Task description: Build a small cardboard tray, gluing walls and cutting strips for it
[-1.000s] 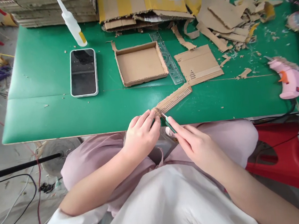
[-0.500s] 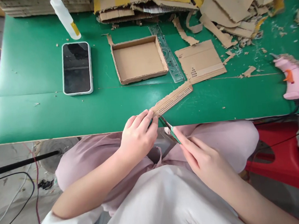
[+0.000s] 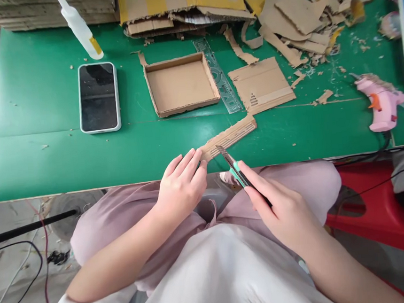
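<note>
My left hand (image 3: 181, 184) holds the near end of a narrow cardboard strip (image 3: 231, 137) at the table's front edge, its fingers over the strip and partly hiding that end. Long slits or exposed ridges run along the strip. In my right hand (image 3: 280, 201) is a green and black utility knife (image 3: 239, 172), its blade extended, the tip over or against the strip; contact is hard to tell. Beyond the strip lies a flat cardboard piece (image 3: 263, 84), touching or nearly touching its far end. A shallow cardboard tray (image 3: 182, 85) sits to the left of a clear plastic ruler (image 3: 219, 77).
On the green table (image 3: 47, 160) are a phone (image 3: 99, 98), a white squeeze bottle (image 3: 81, 32) and a pink glue gun (image 3: 381, 102). Cardboard scraps (image 3: 303, 20) are heaped at the back right, near a yellow-taped carton (image 3: 178, 0). A red stool (image 3: 380, 211) stands at the right.
My right hand has lifted the knife blade away from beside my left fingertips, further up and right along the strip. The camera view has shifted slightly; a blue-edged object now shows at right.
</note>
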A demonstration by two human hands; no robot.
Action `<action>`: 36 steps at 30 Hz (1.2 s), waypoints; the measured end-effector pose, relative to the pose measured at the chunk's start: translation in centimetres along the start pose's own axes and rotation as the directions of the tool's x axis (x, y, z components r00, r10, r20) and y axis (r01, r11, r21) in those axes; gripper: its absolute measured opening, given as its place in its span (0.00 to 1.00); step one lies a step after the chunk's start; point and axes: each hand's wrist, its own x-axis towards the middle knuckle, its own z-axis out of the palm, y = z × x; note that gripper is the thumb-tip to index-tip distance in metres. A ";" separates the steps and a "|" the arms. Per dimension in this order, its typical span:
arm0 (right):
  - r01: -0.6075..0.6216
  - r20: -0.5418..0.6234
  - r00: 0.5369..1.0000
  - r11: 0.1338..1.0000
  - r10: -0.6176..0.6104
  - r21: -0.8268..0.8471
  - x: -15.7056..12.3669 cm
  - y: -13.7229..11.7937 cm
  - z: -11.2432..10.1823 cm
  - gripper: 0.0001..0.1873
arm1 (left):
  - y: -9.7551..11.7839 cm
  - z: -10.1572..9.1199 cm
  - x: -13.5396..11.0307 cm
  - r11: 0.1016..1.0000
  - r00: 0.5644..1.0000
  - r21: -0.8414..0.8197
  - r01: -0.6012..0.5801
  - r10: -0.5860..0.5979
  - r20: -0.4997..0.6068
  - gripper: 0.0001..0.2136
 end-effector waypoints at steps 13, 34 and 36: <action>0.039 0.050 0.998 0.990 -0.032 -0.132 1.9 -1.7 1.4 0.24 | 0.1 -0.1 0.0 1.000 1.000 -0.017 0.002 -0.002 -0.003 0.12; -0.023 -0.121 0.992 0.998 0.030 0.057 -1.4 1.8 -0.9 0.25 | -1.1 0.2 3.9 0.979 0.972 -0.034 0.201 -0.195 0.128 0.06; -0.048 -0.206 0.977 0.997 0.058 0.053 -0.7 2.9 -1.7 0.24 | -1.2 0.0 4.6 0.962 0.947 -0.083 0.261 -0.238 0.217 0.07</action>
